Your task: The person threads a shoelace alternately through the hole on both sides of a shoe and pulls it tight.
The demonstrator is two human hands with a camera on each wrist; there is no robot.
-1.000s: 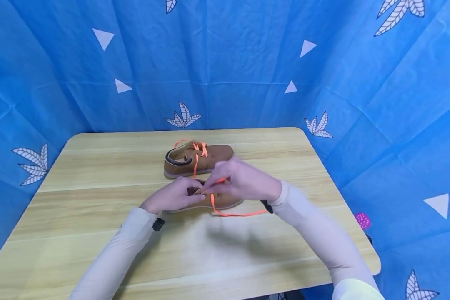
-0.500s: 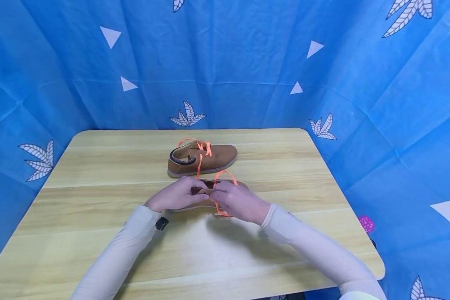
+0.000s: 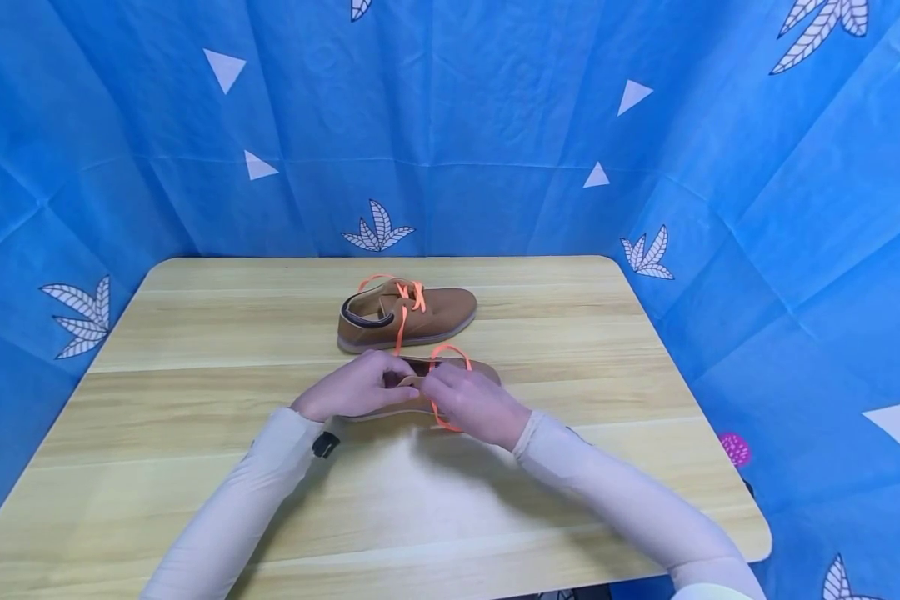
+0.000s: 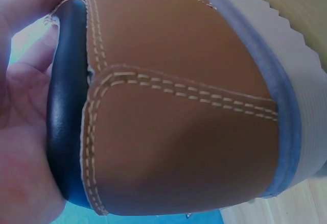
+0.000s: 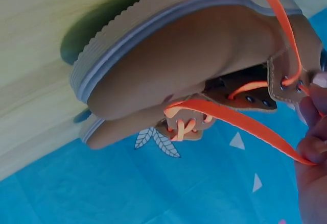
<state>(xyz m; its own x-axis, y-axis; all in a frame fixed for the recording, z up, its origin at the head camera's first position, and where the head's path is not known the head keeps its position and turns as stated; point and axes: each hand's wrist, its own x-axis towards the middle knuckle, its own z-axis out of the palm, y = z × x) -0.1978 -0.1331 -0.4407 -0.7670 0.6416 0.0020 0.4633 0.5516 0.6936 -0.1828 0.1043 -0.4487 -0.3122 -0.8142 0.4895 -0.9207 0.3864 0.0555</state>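
Observation:
A brown shoe [image 3: 487,372] with a loose orange shoelace [image 5: 245,127] lies in front of me, partly covered by my hands. My left hand [image 3: 356,387] grips its upper edge near the opening, thumb outside and fingers inside. In the left wrist view the palm [image 4: 25,96] is close to the dark padded collar [image 4: 66,101]. My right hand [image 3: 480,404] is at the eyelet flap [image 5: 283,78], thumb and fingers pinching the shoelace. One strand is threaded through an eyelet of this flap; another runs from the shoe's far side into the right hand.
A second brown shoe [image 3: 442,308], its orange lace [image 3: 418,296] crossed through the eyelets, stands just behind the first. Both are on a light wooden table [image 3: 195,375]. A blue patterned curtain [image 3: 495,125] surrounds the table's back and sides.
My right hand has come down and in to the eyelet flap, and the lace beside it now stands in a loop. The left hand keeps its grip; the view has shifted slightly.

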